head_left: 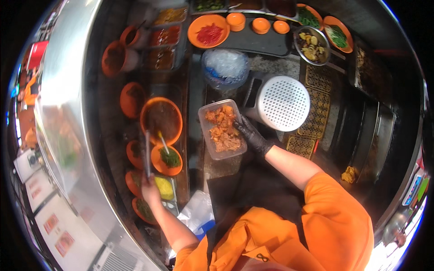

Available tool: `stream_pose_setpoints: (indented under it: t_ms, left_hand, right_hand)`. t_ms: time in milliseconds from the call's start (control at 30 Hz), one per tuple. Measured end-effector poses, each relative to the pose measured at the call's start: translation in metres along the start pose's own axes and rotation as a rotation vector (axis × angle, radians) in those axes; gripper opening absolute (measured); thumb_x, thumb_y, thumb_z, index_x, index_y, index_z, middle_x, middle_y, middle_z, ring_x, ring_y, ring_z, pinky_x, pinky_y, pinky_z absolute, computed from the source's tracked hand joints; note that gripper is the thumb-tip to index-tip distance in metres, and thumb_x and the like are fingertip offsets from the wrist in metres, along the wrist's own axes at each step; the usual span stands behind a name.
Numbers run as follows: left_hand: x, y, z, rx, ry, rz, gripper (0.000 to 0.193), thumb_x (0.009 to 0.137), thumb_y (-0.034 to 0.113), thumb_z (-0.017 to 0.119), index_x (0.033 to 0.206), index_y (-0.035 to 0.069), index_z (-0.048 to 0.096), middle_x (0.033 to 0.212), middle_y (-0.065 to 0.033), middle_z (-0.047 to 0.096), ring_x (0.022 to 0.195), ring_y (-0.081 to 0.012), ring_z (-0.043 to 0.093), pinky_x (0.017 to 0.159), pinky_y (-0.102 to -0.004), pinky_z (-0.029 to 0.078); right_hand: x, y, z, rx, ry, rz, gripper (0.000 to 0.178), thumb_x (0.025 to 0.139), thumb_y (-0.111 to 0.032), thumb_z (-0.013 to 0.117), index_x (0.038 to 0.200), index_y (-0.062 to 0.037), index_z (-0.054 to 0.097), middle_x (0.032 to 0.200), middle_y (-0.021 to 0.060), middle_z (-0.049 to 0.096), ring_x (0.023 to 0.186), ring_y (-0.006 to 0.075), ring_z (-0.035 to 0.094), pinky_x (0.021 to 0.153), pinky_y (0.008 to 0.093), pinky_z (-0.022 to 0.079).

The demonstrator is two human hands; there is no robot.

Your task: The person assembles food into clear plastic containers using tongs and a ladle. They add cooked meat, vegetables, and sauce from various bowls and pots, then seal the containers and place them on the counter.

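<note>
My right hand point(254, 135), in a black glove, grips the side of a clear plastic takeaway container point(216, 156). Chunks of reddish-brown cooked food point(223, 126) fill much of it. My bare left hand point(150, 190) is closed on metal tongs point(147, 147), blurred and reaching up over the bowls on the left. Close to the tongs are an orange bowl of chopped greens point(169, 158) with a spoon point(163, 142) in it, and a larger orange bowl of brown sauce point(161, 121). Some yellow food point(164, 188) lies beside my left hand.
A round perforated steel lid point(284, 103) stands right of the container. Beyond it are a plastic-wrapped bundle point(224, 67), a plate of red strips point(209, 35) and a steel bowl of sliced food point(312, 46). Sauce trays point(163, 35) line the far left; a metal counter edge point(90, 90) runs outside them.
</note>
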State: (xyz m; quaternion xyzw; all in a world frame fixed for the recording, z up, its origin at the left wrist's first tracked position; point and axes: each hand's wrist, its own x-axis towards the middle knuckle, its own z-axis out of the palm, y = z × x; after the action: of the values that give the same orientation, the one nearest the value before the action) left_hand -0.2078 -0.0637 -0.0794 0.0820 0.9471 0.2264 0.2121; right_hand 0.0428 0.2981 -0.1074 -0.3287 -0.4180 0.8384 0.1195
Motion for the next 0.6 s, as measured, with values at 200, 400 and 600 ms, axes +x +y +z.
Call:
stream_pose_setpoints:
  t_ms: [200,400,600]
  left_hand:
    - [0.017,0.268,0.039,-0.436,-0.272,0.212,0.042,0.097,0.013,0.063,0.136,0.001,0.056,0.108,-0.0037,0.068,0.084,-0.0074,0.058,0.075,-0.0229,0.048]
    - [0.026,0.504,0.115,-0.115,-0.654,0.485,0.052,0.089,0.025,0.07,0.134,0.002,0.059,0.106,-0.006,0.07,0.082,-0.0126,0.061,0.075,-0.0273,0.049]
    - [0.001,0.683,0.255,0.488,-0.404,1.185,0.041,0.093,0.029,0.062,0.128,0.008,0.063,0.114,-0.0191,0.069,0.11,-0.0369,0.064,0.089,-0.043,0.052]
  right_hand:
    - [0.021,-0.024,-0.109,0.07,0.07,-0.071,0.068,0.102,-0.029,0.058,0.156,-0.0049,0.025,0.148,0.009,0.042,0.138,0.0185,0.037,0.115,0.0341,0.031]
    - [-0.001,-0.059,-0.212,0.083,0.309,-0.188,0.068,0.102,-0.028,0.059,0.156,-0.005,0.025,0.151,0.0096,0.04,0.139,0.0195,0.037,0.116,0.0351,0.029]
    - [-0.04,-0.082,-0.287,0.332,0.545,-0.255,0.076,0.097,-0.038,0.062,0.156,-0.0052,0.026,0.151,0.0106,0.041,0.138,0.021,0.039,0.115,0.0357,0.03]
